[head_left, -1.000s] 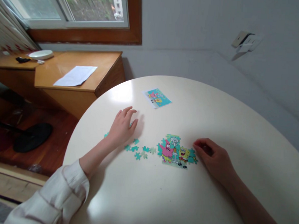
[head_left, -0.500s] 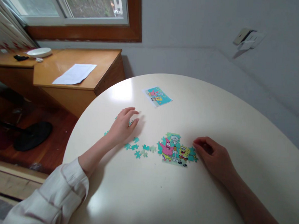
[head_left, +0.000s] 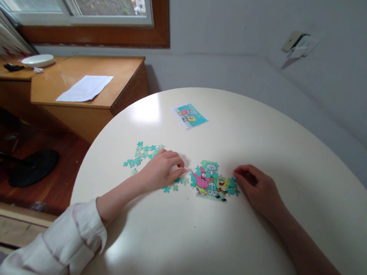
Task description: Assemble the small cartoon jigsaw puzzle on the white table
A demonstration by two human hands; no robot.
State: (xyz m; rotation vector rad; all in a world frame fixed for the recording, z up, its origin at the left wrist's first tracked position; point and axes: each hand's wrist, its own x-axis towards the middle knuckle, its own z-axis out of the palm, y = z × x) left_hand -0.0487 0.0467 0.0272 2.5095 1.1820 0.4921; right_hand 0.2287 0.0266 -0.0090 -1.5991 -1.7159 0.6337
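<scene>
The partly joined jigsaw puzzle [head_left: 213,181] lies flat on the white table, with pink, pale and yellow cartoon figures on teal. Close to its right edge, my right hand [head_left: 258,187] has thumb and fingertips pinched together; anything between them is hidden. Over the loose pieces to the left hovers my left hand [head_left: 164,169], fingers curved and thumb slightly apart, no piece visible in it. Loose teal puzzle pieces [head_left: 145,148] spread beyond that hand. A few more pale and teal pieces [head_left: 174,187] lie beneath and beside it, partly covered.
A small reference picture [head_left: 191,115] of the same figures rests farther back on the round table [head_left: 249,129]. Left of the table stands a wooden desk [head_left: 122,73] with a paper sheet [head_left: 85,88] and a white round dish [head_left: 38,60]. A wall runs behind.
My left hand has moved right and slightly nearer, uncovering loose pieces behind it, and its fingers have drawn closer together. My right hand stays pinched beside the puzzle. The view has shifted slightly.
</scene>
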